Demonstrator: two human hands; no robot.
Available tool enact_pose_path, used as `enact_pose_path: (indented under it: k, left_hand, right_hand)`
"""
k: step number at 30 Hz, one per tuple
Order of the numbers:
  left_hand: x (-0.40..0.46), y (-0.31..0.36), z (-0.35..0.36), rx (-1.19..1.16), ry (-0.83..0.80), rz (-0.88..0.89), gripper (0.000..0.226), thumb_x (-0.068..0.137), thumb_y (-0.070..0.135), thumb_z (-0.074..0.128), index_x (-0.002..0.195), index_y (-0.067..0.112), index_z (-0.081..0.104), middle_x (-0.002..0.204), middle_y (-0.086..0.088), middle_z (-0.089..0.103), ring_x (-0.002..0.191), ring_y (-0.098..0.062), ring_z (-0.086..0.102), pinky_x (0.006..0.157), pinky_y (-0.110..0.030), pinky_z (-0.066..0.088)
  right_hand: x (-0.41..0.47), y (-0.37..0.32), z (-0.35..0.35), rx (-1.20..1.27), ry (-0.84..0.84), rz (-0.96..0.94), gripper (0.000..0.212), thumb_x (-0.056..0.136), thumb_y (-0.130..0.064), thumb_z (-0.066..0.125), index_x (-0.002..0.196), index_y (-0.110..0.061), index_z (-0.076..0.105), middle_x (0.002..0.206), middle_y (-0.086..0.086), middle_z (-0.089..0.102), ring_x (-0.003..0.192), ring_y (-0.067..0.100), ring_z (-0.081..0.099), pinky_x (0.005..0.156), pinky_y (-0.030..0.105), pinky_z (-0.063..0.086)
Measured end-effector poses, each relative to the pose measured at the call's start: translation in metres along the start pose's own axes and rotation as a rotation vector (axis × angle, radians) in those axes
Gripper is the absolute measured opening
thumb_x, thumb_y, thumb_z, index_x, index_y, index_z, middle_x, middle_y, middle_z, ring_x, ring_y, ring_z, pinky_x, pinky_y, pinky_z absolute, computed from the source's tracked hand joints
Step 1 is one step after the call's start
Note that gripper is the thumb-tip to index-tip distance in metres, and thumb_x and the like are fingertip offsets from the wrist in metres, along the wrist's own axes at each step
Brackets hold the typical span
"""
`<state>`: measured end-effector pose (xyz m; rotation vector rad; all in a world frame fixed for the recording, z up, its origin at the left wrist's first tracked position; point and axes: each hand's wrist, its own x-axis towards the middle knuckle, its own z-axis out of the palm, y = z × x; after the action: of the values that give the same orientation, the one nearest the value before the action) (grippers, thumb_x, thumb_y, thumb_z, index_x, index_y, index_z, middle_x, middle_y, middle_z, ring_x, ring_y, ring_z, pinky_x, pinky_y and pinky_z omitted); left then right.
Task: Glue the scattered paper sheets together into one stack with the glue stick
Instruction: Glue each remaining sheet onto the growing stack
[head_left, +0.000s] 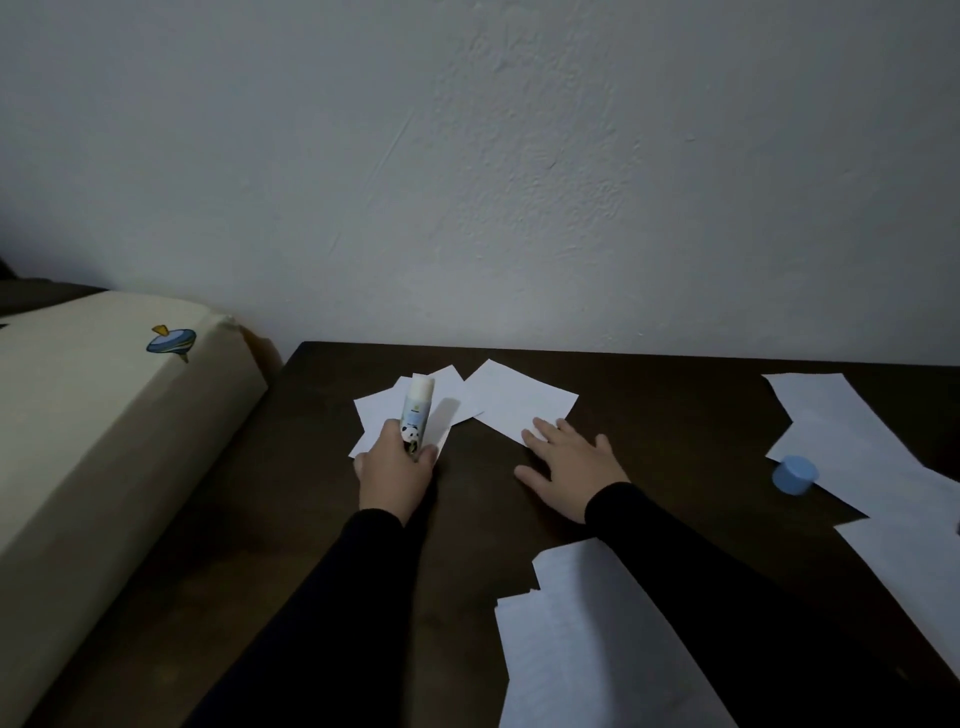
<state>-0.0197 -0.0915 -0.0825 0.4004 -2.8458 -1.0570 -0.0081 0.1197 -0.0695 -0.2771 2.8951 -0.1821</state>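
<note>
1. Glue stick (415, 410): uncapped, white glue end up and tilted slightly away from the person, panda print on the barrel; held above a small fan of paper sheets (379, 408) at the far left of the table (675, 405).
2. Left hand (397, 467): fingers and thumb curled round the lower barrel of the glue stick, black sleeve (332, 613) to the wrist.
3. Right hand (569, 470): flat, fingers straight and spread wide, fingertips (543, 428) pressing the near edge of a single sheet (519, 402); palm on the bare table.
4. Single sheet: lies just right of the fanned sheets, its left corner touching or overlapping them.
5. Blue cap (795, 474): stands on the table at the right, against the edge of a group of larger sheets (852, 457), well apart from both hands.
6. Near sheets (576, 639): overlapping pieces at the near edge, partly under the right sleeve.
7. Table: dark wood, set against a pale textured wall (519, 156).
8. Cream cushion (104, 415): long padded block left of the table, printed with a blue spinning top (171, 343).
</note>
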Motion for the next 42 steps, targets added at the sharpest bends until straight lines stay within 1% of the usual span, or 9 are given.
enact_pose_path:
  k: [8,14,17,24,27,32,36,39,42]
  left_hand:
    - [-0.033,-0.004,0.005,0.013,0.003,0.000,0.022,0.093,0.034,0.057,0.102,0.018,0.045,0.102,-0.003,0.058,0.111,-0.033,0.046,0.079,-0.033,0.033]
    - [-0.044,0.015,0.007,0.087,0.127,0.061,0.040,0.089,0.027,0.062,0.125,0.016,0.050,0.118,-0.002,0.056,0.116,-0.021,0.052,0.108,-0.045,0.025]
    - [-0.064,0.035,0.017,-0.023,0.166,0.212,0.037,0.089,0.031,0.063,0.121,0.018,0.051,0.113,0.002,0.054,0.108,-0.017,0.051,0.099,-0.038,0.038]
    - [-0.096,0.070,0.049,-0.395,-0.176,0.314,0.028,0.096,0.021,0.053,0.120,0.026,0.038,0.106,0.008,0.053,0.099,-0.013,0.055,0.083,-0.026,0.044]
    - [-0.095,0.072,0.055,-0.433,-0.164,0.259,0.033,0.098,0.027,0.052,0.127,0.021,0.037,0.114,0.004,0.055,0.102,-0.012,0.056,0.084,-0.025,0.044]
    - [-0.093,0.075,0.050,-0.553,-0.085,0.156,0.054,0.096,0.032,0.053,0.143,0.021,0.029,0.127,0.010,0.044,0.115,-0.007,0.047,0.085,-0.018,0.042]
    - [-0.090,0.072,0.052,-0.591,-0.111,0.163,0.047,0.095,0.031,0.056,0.135,0.031,0.032,0.123,0.015,0.042,0.109,-0.005,0.047,0.068,-0.007,0.044]
    - [-0.085,0.068,0.055,-0.639,-0.109,0.128,0.039,0.093,0.035,0.058,0.125,0.040,0.035,0.123,0.015,0.044,0.107,-0.007,0.050,0.077,-0.013,0.046]
    - [-0.080,0.064,0.057,-0.715,-0.138,0.031,0.035,0.091,0.039,0.060,0.119,0.047,0.041,0.127,0.009,0.051,0.113,-0.021,0.056,0.091,-0.036,0.055]
  right_hand:
    - [-0.056,0.052,0.003,0.113,0.150,0.013,0.040,0.100,-0.044,0.037,0.137,-0.034,0.049,0.150,-0.012,0.036,0.140,0.009,0.024,0.113,0.044,0.018]
    - [-0.072,0.066,0.010,0.200,0.256,-0.018,0.029,0.097,-0.037,0.047,0.121,-0.032,0.064,0.135,-0.014,0.049,0.129,0.005,0.037,0.103,0.032,0.028]
    - [-0.071,0.070,0.009,0.264,0.265,-0.008,0.025,0.094,-0.038,0.053,0.114,-0.031,0.067,0.127,-0.016,0.051,0.124,0.003,0.038,0.101,0.028,0.027]
    - [-0.071,0.086,0.007,0.268,0.230,0.000,0.026,0.094,-0.040,0.051,0.119,-0.039,0.059,0.123,-0.017,0.050,0.122,0.004,0.038,0.106,0.031,0.026]
    - [-0.074,0.100,0.013,0.317,0.296,0.064,0.035,0.092,-0.046,0.053,0.126,-0.038,0.055,0.128,-0.014,0.044,0.127,0.007,0.034,0.105,0.029,0.021]
    - [-0.066,0.101,0.017,0.306,0.210,0.121,0.042,0.092,-0.052,0.046,0.133,-0.043,0.045,0.149,-0.018,0.027,0.144,0.007,0.008,0.115,0.051,-0.005]
    - [-0.065,0.103,0.017,0.311,0.187,0.123,0.045,0.095,-0.043,0.044,0.139,-0.043,0.039,0.154,-0.017,0.021,0.145,0.007,0.003,0.114,0.050,-0.009]
    - [-0.065,0.103,0.017,0.291,0.178,0.124,0.049,0.094,-0.038,0.045,0.142,-0.043,0.035,0.156,-0.016,0.017,0.145,0.008,0.001,0.114,0.049,-0.010]
    - [-0.064,0.101,0.016,0.267,0.173,0.149,0.051,0.094,-0.042,0.046,0.143,-0.043,0.033,0.157,-0.014,0.013,0.146,0.009,-0.001,0.114,0.050,-0.010]
